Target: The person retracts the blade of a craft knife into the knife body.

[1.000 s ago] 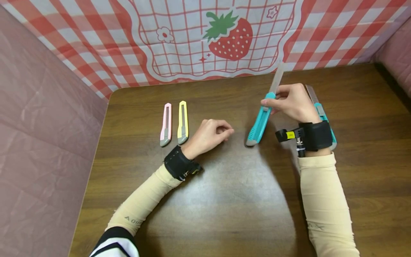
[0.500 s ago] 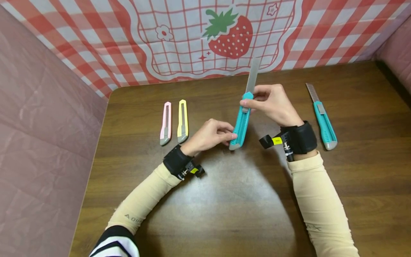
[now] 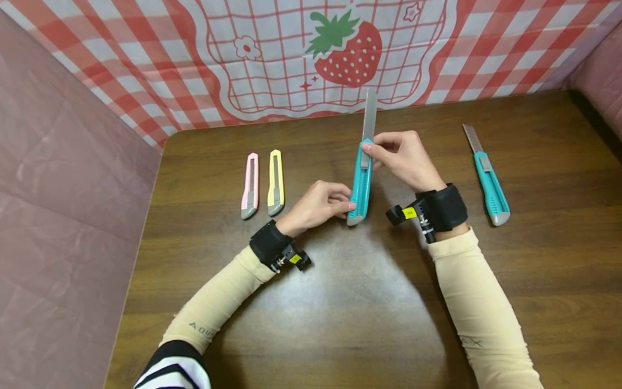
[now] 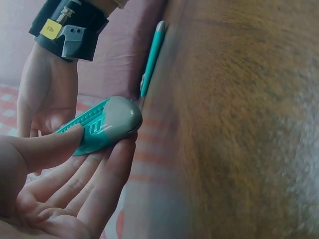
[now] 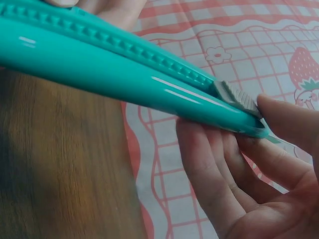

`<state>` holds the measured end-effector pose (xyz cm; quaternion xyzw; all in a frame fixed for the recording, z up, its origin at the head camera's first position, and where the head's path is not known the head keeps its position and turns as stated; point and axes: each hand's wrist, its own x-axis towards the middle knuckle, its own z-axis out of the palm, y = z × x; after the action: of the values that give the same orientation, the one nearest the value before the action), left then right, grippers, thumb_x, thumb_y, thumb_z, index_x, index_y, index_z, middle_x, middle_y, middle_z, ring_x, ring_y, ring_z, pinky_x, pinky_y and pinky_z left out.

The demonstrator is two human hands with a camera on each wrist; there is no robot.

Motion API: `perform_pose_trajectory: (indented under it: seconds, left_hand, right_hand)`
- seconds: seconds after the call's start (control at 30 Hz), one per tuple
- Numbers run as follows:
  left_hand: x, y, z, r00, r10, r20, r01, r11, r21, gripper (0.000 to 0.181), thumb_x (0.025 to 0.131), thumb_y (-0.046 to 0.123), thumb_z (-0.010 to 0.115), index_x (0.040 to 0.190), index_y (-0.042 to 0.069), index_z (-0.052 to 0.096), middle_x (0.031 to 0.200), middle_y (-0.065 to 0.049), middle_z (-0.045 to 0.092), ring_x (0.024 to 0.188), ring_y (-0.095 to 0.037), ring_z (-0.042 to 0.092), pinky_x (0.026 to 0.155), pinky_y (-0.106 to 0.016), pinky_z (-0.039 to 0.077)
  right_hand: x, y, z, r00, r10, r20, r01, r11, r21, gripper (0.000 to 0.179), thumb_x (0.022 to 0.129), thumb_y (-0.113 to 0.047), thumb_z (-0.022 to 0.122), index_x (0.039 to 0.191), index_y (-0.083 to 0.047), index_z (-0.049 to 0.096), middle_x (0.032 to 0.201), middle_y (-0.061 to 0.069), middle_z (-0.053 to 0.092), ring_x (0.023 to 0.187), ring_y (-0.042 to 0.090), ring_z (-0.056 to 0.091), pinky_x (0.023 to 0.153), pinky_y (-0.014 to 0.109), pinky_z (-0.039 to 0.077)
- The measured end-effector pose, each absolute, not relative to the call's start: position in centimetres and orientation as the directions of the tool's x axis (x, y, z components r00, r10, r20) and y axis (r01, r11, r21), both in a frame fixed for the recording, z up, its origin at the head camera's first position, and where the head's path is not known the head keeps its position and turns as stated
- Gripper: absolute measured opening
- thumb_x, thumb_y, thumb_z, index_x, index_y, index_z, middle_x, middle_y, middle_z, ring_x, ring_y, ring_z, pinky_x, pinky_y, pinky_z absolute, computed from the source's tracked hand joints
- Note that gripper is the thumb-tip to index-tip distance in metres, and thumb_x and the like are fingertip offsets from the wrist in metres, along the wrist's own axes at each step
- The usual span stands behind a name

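Note:
A large teal utility knife (image 3: 360, 183) stands tilted up in both hands, its long metal blade (image 3: 369, 114) out and pointing away toward the cloth. Down at the grey end cap (image 4: 122, 114), my left hand (image 3: 323, 204) pinches the handle between thumb and fingers. My right hand (image 3: 405, 158) grips the blade end, fingers beneath the body. In the right wrist view, the right thumb (image 5: 291, 117) sits at the front edge of the ribbed grey slider (image 5: 235, 97). The blade is mostly hidden by the hand there.
Another teal utility knife (image 3: 492, 186), blade out, lies on the wooden table (image 3: 350, 324) to the right. Small pink (image 3: 250, 186) and yellow utility knives (image 3: 276, 183) lie side by side at left. A strawberry-print checked cloth (image 3: 272, 81) hangs behind the table.
The held utility knife has moved left and become more upright. My left hand has taken its end cap. The right thumb has shifted up toward the blade.

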<state>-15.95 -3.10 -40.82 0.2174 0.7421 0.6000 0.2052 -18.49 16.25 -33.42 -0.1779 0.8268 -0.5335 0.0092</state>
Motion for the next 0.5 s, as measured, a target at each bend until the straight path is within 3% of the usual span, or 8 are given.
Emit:
perform_pose_trajectory:
  seconds: [0.17, 0.3, 0.5]
  left_hand:
    - [-16.0, -3.0, -40.9, -0.841, 0.539, -0.046, 0.061, 0.178, 0.982, 0.013, 0.086, 0.001, 0.063, 0.098, -0.005, 0.064, 0.087, -0.018, 0.069, 0.075, -0.016, 0.066, 0.068, -0.034, 0.06]
    - [-15.9, -3.0, -40.9, -0.852, 0.522, -0.049, 0.062, 0.194, 0.979, 0.012, 0.086, 0.001, 0.063, 0.098, -0.004, 0.064, 0.088, -0.017, 0.069, 0.076, -0.015, 0.065, 0.067, -0.034, 0.06]
    - [-15.8, -2.8, -40.9, -0.86, 0.507, -0.053, 0.057, 0.199, 0.978, 0.013, 0.087, 0.001, 0.062, 0.098, -0.004, 0.063, 0.092, -0.018, 0.069, 0.076, -0.015, 0.065, 0.067, -0.034, 0.06]
  right_hand:
    - [-19.6, 16.9, -35.2, -0.943, -0.307, 0.128, -0.237, 0.35, -0.906, 0.026, 0.093, -0.021, 0.057, 0.098, 0.003, 0.067, 0.078, 0.016, 0.064, 0.065, 0.031, 0.063, 0.057, 0.024, 0.058]
    - [-20.2, 17.0, -36.1, -0.947, -0.304, 0.104, -0.214, 0.355, -0.91, 0.031, 0.093, -0.028, 0.056, 0.097, 0.001, 0.067, 0.078, 0.015, 0.064, 0.063, 0.026, 0.064, 0.057, 0.027, 0.059]
    - [-19.5, 16.6, -34.9, -0.946, -0.303, 0.112, -0.219, 0.348, -0.911, 0.03, 0.094, -0.023, 0.055, 0.095, 0.004, 0.066, 0.077, 0.018, 0.064, 0.062, 0.029, 0.063, 0.055, 0.025, 0.059]
